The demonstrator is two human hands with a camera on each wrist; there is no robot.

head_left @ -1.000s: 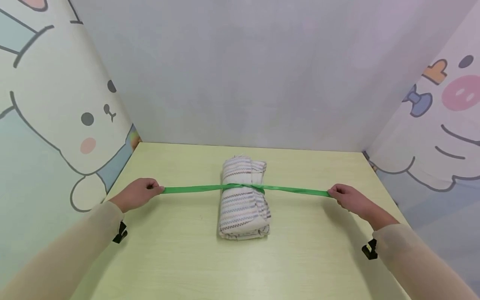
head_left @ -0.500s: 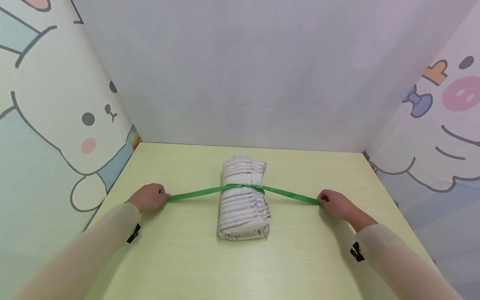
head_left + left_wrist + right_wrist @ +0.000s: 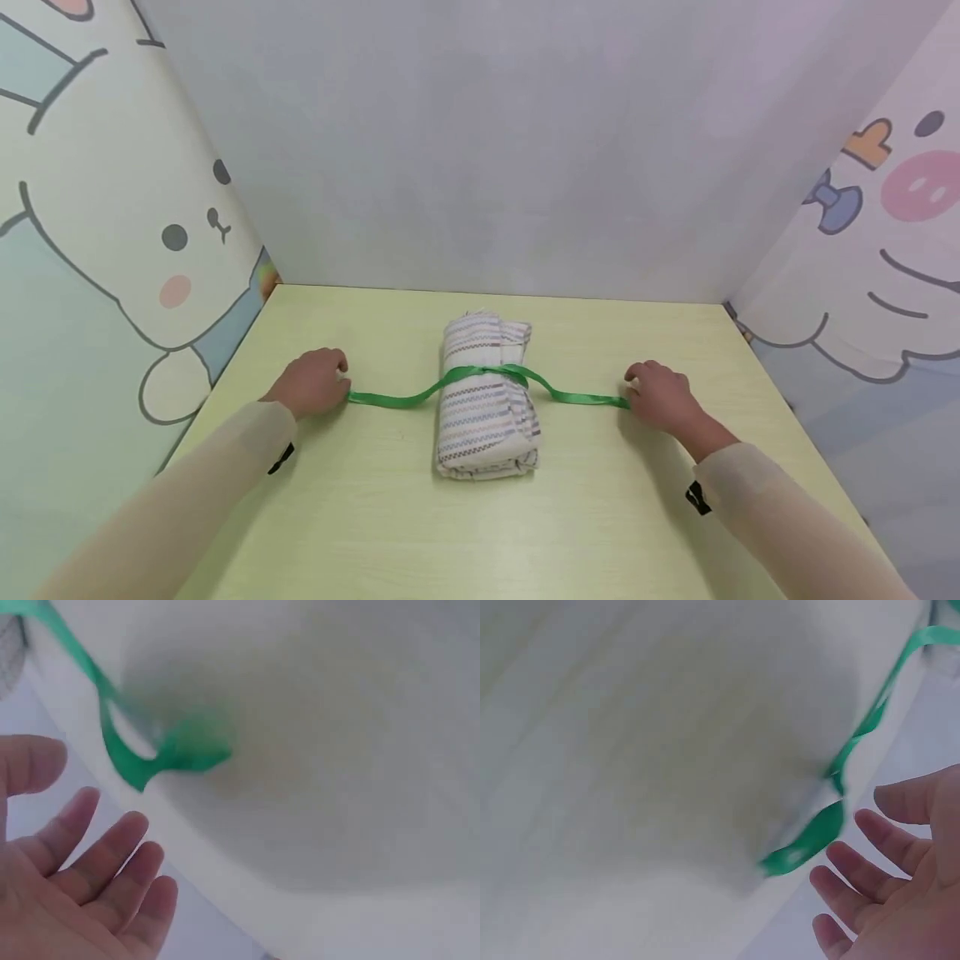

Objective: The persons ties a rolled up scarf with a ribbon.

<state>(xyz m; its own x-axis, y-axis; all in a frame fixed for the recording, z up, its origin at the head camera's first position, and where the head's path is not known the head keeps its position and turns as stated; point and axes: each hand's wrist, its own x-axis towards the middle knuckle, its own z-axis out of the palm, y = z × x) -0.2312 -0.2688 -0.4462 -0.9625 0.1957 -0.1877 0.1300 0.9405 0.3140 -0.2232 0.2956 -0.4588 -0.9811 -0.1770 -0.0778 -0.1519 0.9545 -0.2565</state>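
A folded white cloth (image 3: 476, 429) with coloured stripes lies upright on the table in the head view. Around its middle runs a green ribbon (image 3: 401, 401), crossed on top, its two tails going out to the left and right. Beside the left tail is my left hand (image 3: 309, 385), its thumb and fingers spread apart. The left wrist view has the ribbon's loose end (image 3: 135, 765) beyond the fingertips. On the other side my right hand (image 3: 662, 397) is by the right tail. Its fingers are parted and hold nothing, with the ribbon end (image 3: 810, 840) past them in the right wrist view.
The pale yellow table (image 3: 487, 533) ends at a plain grey back wall (image 3: 480, 150). A side wall with a cartoon rabbit (image 3: 112, 192) rises at left, another with a cartoon pig (image 3: 885, 275) at right.
Both hands have moved inward and nearer the cloth and have let go of the ribbon. Its tails, stretched straight a second ago, now sag in curves. The cloth stays in place.
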